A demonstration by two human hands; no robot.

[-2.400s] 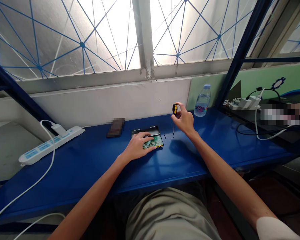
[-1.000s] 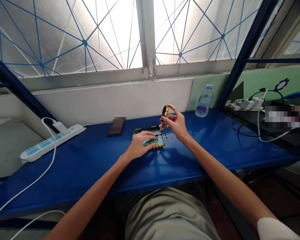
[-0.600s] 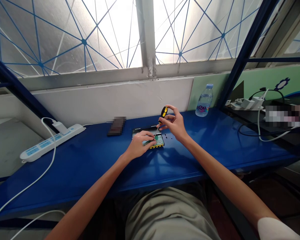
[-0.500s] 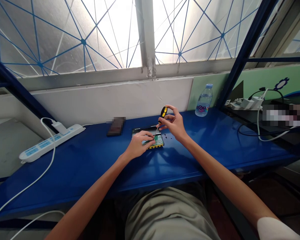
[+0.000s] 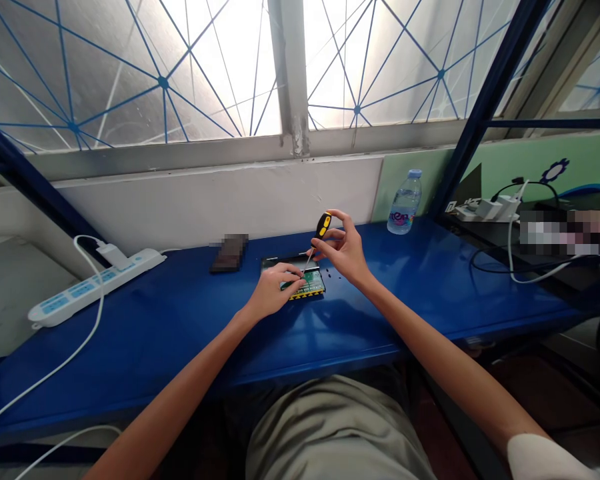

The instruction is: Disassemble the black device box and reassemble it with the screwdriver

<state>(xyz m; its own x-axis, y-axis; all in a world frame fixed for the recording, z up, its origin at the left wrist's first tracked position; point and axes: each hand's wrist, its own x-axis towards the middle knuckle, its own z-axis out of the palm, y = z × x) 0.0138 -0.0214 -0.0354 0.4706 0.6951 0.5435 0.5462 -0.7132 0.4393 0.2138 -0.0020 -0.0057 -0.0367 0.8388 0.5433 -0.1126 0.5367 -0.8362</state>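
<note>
Screwdriver (image 5: 321,227), pinched in the right hand's (image 5: 344,257) grip, slants down-left, tip at the board (image 5: 311,288) where the left hand (image 5: 270,293) lies spread, near the table's (image 5: 180,320) far edge.

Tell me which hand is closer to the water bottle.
Right. The right hand, gripping the screwdriver, sits left of the water bottle; the left hand rests farther left on the circuit board.

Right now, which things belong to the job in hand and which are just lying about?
In hand: screwdriver in the right hand; circuit board in its black case under the left hand; loose screws beside it.
Lying about: water bottle; power strip; dark flat object; chargers and cables at right.
</note>
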